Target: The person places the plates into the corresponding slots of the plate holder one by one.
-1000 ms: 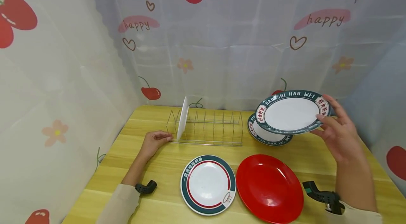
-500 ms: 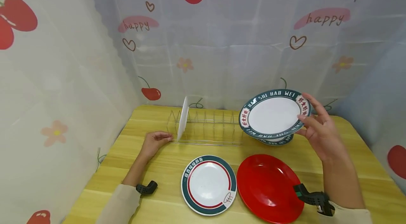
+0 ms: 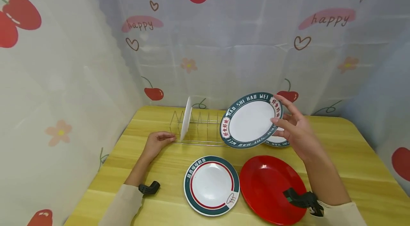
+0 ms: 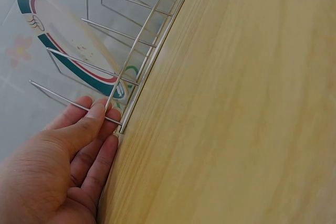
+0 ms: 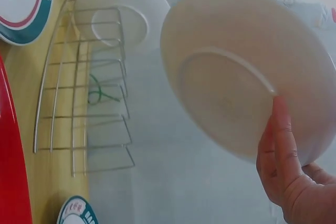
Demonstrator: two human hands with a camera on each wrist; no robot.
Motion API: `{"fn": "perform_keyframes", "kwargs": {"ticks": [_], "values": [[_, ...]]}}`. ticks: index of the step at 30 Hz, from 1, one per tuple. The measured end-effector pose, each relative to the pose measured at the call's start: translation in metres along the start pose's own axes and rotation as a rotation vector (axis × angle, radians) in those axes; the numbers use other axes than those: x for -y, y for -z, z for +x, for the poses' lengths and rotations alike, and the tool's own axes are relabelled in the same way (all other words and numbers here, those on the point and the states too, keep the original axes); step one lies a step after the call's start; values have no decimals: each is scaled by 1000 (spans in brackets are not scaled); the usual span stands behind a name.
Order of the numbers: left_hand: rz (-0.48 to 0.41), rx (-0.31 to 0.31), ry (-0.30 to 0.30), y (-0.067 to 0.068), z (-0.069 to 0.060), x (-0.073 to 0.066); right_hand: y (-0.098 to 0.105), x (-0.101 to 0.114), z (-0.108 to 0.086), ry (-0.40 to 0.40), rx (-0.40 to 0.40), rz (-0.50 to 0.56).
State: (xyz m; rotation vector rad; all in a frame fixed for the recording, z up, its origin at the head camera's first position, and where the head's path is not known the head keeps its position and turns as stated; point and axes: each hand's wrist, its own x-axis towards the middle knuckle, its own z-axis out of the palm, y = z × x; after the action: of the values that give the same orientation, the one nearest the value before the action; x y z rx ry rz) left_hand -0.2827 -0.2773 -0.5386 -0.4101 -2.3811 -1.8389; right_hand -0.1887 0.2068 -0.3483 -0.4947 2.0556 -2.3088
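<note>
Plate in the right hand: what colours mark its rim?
The rim is dark green with white letters, plus pale patches of red characters; head view shows it best.

Soft, even light; glare spots on red plate [image 3: 267,188]; right-wrist view hazy, underside of raised plate [image 5: 236,77] shaded.

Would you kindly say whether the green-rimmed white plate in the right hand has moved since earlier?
Yes: the held plate moved left in the head view, now partly hiding the silver wire rack.
</note>
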Motion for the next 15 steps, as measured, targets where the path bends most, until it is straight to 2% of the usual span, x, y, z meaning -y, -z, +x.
{"fn": "perform_keyframes", "kwargs": {"ticks": [7, 15], "values": [[20, -3, 2, 3, -1, 0, -31, 3, 19, -90, 23, -122], [-6, -2, -9, -1, 1, 2, -62, 2, 47, -143, 51, -231]]}}
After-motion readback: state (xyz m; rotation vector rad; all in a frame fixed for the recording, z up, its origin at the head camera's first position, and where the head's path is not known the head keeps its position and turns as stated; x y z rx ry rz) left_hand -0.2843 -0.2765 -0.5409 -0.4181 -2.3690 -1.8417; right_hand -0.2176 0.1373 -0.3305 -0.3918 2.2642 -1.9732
